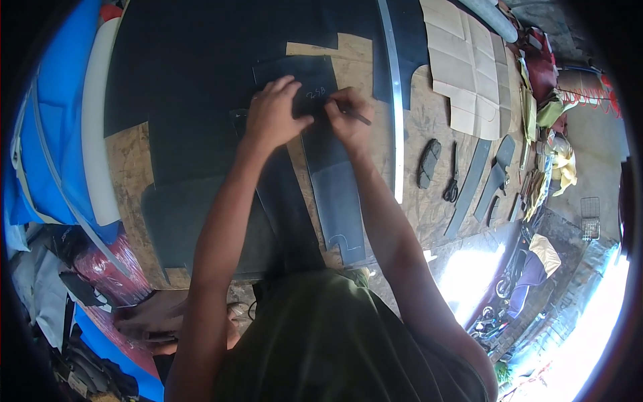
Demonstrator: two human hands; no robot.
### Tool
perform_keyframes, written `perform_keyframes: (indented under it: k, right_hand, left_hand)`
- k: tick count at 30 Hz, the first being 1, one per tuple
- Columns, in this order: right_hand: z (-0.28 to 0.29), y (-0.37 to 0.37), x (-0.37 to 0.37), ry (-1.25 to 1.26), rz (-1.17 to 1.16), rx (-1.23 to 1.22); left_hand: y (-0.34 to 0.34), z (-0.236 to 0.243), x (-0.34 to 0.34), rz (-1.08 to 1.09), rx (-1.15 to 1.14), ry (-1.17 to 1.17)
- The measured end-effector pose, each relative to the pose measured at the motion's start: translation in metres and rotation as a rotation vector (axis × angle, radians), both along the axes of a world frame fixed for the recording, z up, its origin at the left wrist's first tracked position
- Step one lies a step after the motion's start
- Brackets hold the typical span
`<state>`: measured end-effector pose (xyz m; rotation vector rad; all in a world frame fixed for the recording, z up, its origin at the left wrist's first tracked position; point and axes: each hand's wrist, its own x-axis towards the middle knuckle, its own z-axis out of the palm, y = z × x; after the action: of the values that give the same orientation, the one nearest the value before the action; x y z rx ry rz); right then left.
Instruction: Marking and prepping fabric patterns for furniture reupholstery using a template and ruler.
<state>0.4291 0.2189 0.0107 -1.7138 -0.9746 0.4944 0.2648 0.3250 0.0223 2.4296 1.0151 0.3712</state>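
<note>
Green shirt [305,335]: nearest to the camera, filling the bottom middle of the view and hiding part of the near edge behind.
Wooden table [414,134]: mostly covered, but open as bare wood at the right side and in narrow gaps in the middle.
Dark sheet [181,80]: spread over the far left part, with bare wood showing beyond its lower left edge.
Dark piece [331,181]: lying long and narrow in the middle of the wooden table, near end toward the green shirt.
Brown paper pattern [462,60]: laid at far right, creased, with stepped lower edge.
Metal ruler [392,87]: lying lengthwise, left of the brown paper pattern.
Left hand [271,114]: resting on the dark piece, fingers bent and close together, thumb apart.
Right hand [350,120]: clamped by fingertips on a pen, with little room before the metal ruler.
Scissors [452,187]: lying at right, well apart from the right hand.
Dark pen [355,115]: held slanting over the dark piece; impossible to tell whether touching.
</note>
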Motion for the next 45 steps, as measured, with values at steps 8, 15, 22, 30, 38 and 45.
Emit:
perform_keyframes:
  k: [8,15,22,30,38,45]
  right_hand:
    - [0.027,-0.068,-0.022,0.467,-0.172,0.023]
    - [0.027,-0.169,-0.039,0.325,-0.025,0.037]
    - [0.024,-0.277,-0.050,0.136,-0.039,0.002]
    - [0.020,-0.347,-0.064,0.231,-0.127,-0.066]
    - [0.004,-0.370,-0.071,0.384,-0.146,0.023]
    - [0.007,-0.354,-0.056,0.512,-0.076,-0.025]
  left_hand:
    - [-0.011,-0.001,-0.162,0.289,0.150,-0.197]
    - [-0.131,0.001,-0.218,0.203,0.246,-0.261]
    - [-0.219,-0.015,-0.205,0.306,0.241,-0.313]
    - [-0.243,0.001,-0.146,0.033,0.182,-0.205]
    - [-0.256,0.024,-0.094,-0.092,0.131,-0.235]
    - [-0.284,0.033,-0.137,-0.155,0.241,-0.269]
